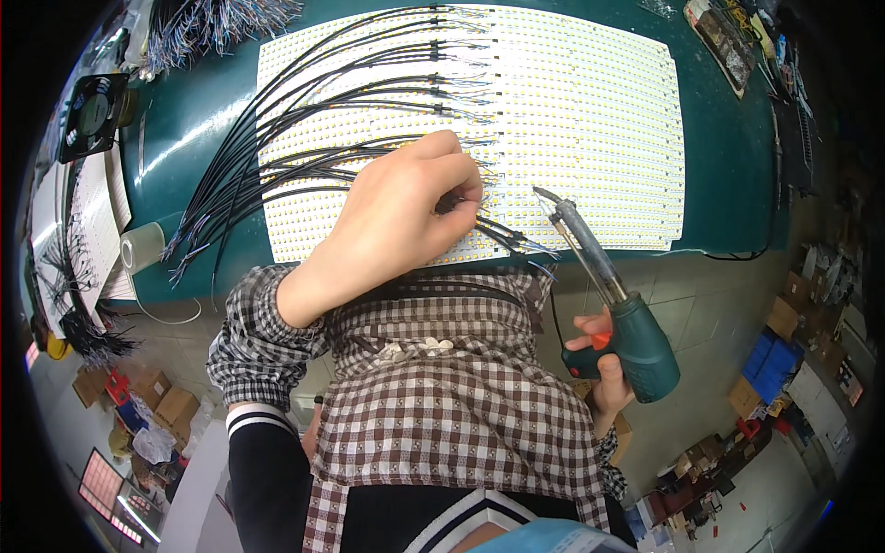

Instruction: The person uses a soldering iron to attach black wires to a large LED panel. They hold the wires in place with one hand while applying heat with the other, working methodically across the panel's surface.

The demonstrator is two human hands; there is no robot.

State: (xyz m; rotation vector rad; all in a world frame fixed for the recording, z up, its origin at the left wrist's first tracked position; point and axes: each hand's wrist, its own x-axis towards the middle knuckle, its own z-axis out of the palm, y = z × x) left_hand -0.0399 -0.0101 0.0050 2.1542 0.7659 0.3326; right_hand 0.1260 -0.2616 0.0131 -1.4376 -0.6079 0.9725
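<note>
A white LED board (pixel 590 101), dotted with rows of small yellow chips, lies on the green table. Black cables (pixel 277 120) with thin coloured wire ends are lined up down its middle, their other ends fanning out to the left. My left hand (pixel 387 217) is closed over the board's near part, fingers pinching a few black cables (pixel 498 232) whose stripped ends point right. My right hand (pixel 604 364) grips a green soldering gun (pixel 645 350) by its handle, beyond the board's near edge. The gun's metal tip points up and left, over the board near my left fingers.
A roll of clear tape (pixel 142 247) sits at the table's left edge, below a black fan (pixel 94 117). Bundled wires (pixel 212 32) lie at the far left. A worn metal-edged block (pixel 714 46) is at the far right. Cardboard boxes (pixel 175 405) stand on the floor.
</note>
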